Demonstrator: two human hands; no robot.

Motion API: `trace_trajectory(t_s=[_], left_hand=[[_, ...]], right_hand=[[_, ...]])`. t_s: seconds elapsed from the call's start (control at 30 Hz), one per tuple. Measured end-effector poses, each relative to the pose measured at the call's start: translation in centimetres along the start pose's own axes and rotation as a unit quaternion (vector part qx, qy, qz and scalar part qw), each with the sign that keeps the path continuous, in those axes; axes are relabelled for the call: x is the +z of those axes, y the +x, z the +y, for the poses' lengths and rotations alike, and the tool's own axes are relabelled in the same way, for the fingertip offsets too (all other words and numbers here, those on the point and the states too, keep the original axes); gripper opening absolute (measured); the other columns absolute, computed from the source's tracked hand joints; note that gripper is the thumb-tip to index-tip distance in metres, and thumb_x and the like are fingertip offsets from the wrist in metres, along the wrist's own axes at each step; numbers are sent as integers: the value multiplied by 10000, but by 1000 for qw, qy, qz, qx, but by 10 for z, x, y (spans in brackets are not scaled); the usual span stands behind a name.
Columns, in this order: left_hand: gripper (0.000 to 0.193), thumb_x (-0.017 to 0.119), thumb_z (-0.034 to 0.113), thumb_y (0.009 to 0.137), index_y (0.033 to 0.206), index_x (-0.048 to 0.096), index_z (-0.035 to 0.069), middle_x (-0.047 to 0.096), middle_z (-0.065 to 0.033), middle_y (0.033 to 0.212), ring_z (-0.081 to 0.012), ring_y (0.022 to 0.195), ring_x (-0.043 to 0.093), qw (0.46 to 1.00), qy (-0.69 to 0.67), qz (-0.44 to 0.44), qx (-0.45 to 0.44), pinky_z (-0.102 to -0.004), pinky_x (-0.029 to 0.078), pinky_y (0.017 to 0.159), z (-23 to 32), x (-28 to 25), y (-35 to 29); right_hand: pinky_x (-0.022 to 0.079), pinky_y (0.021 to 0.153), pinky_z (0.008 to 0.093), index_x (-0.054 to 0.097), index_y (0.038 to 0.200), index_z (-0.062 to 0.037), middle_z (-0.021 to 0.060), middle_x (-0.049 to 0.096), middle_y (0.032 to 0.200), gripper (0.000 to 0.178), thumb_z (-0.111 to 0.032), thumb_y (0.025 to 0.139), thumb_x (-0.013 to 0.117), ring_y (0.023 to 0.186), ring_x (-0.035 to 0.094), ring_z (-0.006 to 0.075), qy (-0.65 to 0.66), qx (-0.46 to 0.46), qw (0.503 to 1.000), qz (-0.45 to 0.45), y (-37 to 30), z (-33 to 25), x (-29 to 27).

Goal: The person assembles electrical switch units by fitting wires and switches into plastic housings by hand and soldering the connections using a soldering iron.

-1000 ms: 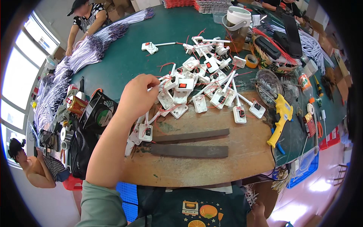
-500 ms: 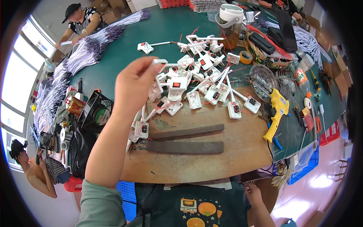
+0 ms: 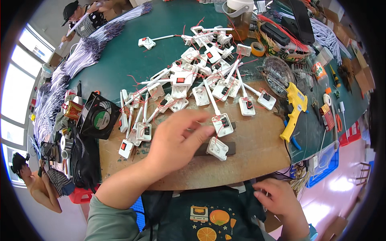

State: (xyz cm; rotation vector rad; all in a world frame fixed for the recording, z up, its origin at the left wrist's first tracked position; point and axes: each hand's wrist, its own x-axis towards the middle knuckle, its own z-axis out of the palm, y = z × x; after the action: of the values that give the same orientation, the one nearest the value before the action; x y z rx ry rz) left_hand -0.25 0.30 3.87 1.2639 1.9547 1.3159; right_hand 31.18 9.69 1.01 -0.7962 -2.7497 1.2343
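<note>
My left hand point(image 3: 175, 140) reaches over the board, thumb and fingers apart and slightly blurred. Just beyond its fingertips an opened white switch housing point(image 3: 222, 125) with a black switch inside lies on the dark strips, its white cable running up toward the pile. Nearer to me rests a loose white housing half point(image 3: 218, 149), joined to it by a thin red wire. I cannot make out any contact with the hand. Low on the right, in front of the apron, my right hand point(image 3: 277, 197) has bent, separated fingers and nothing visible in them. Behind is a heap of white switch housings point(image 3: 181, 78) with red wires.
To the right lies a yellow glue gun point(image 3: 295, 112) beside a round metal dish point(image 3: 278, 76). A black fan point(image 3: 99, 115) stands left of the brown board point(image 3: 257, 160). At the back are a lidded jug point(image 3: 240, 20) and orange tape point(image 3: 257, 49). Other people sit at left.
My left hand has come down and right from the heap; an opened housing and its loose half now lie on the strips. My right hand has risen from the lower edge.
</note>
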Motion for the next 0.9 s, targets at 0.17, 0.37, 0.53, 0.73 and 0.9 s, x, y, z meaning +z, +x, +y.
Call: trace_trajectory(t_s=[0.17,0.37,0.53,0.73,0.9], left_hand=[[229,761,175,896,1084,719,51,695,-98,965,-233,878,691,997,63,-20,35,-357,551,741,-2,-12,10],[269,795,198,841,1063,719,67,699,-121,1013,-300,938,682,980,127,-73,131,-379,550,814,-11,-2,-1],[245,778,83,836,1068,706,51,694,-89,991,-227,897,662,985,139,-39,89,-342,528,794,-12,-2,24],[170,724,7,861,1027,711,44,701,-102,1116,-232,1028,672,968,118,-132,179,-355,524,869,-33,1,39],[121,678,-29,905,1016,660,17,689,-155,1165,-284,1104,666,983,-8,-38,179,-384,493,992,-24,-4,36]], right_hand=[[515,589,332,715,1071,-78,71,657,790,257,-169,837,769,662,647,219,22,-63,993,97,31,-13,1],[516,584,345,688,1153,-103,62,654,877,372,-242,828,806,672,641,227,22,-100,982,158,77,-38,13],[522,583,357,692,1133,-123,53,647,895,347,-231,823,802,685,646,246,-41,-163,967,189,97,-38,33],[522,584,363,706,1085,-128,52,647,886,277,-121,816,771,701,653,252,-46,-210,950,226,106,-34,35],[536,612,363,712,1067,-135,57,661,915,293,-58,790,767,741,662,262,-47,-227,937,261,113,-27,23]])
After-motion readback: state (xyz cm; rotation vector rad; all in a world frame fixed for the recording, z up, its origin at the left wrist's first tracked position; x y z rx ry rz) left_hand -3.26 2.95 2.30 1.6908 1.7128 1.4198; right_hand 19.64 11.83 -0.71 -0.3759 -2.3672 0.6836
